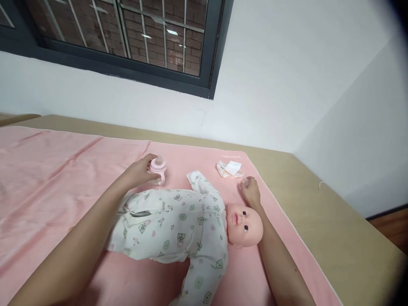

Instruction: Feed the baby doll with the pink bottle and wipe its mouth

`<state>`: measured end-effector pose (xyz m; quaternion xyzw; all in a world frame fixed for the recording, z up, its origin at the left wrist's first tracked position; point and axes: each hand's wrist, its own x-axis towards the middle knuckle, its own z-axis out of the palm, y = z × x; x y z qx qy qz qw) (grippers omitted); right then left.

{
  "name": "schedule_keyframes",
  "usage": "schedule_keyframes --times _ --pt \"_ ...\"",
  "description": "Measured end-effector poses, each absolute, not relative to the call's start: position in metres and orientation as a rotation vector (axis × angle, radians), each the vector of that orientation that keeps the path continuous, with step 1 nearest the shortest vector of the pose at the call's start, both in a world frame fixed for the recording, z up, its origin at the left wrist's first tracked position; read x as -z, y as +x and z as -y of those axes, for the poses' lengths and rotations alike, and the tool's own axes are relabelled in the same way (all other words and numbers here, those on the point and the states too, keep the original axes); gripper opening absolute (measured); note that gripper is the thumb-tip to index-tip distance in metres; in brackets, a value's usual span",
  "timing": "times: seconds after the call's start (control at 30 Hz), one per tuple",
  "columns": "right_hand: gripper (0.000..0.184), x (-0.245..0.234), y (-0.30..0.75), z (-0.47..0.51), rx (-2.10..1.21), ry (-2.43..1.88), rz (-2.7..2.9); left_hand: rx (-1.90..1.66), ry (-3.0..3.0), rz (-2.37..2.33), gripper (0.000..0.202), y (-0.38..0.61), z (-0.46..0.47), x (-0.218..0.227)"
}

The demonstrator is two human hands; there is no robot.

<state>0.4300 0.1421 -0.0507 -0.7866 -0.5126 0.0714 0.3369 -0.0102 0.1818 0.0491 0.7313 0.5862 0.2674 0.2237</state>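
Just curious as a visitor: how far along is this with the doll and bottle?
Done: the doll lies dressed on the pink blanket. In hand: the left hand holds the pink bottle beside the doll; the right hand pinches what looks like a small clear cap near the head. Left: the bottle is not yet at the doll's mouth, and the white cloth lies untouched.

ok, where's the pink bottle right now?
Head view, left of centre: the pink bottle stands on the pink blanket, gripped by the left hand, just beyond the doll.
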Motion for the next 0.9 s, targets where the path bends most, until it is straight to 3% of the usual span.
schedule_keyframes --times 0.23,0.53,0.9 --pt "0.064 0.056 0.436 -0.142 -0.216 -1.902 1.308 -0.642 2.030 -1.753 0.063 -0.005 -0.184 -0.044" --pt "0.068 0.058 0.439 -0.142 -0.217 -1.857 1.282 -0.649 1.991 -1.737 0.064 -0.009 -0.194 -0.027" --pt "0.067 0.058 0.432 -0.145 -0.177 -1.862 1.269 -0.518 1.931 -1.844 0.081 -0.008 -0.185 -0.045"
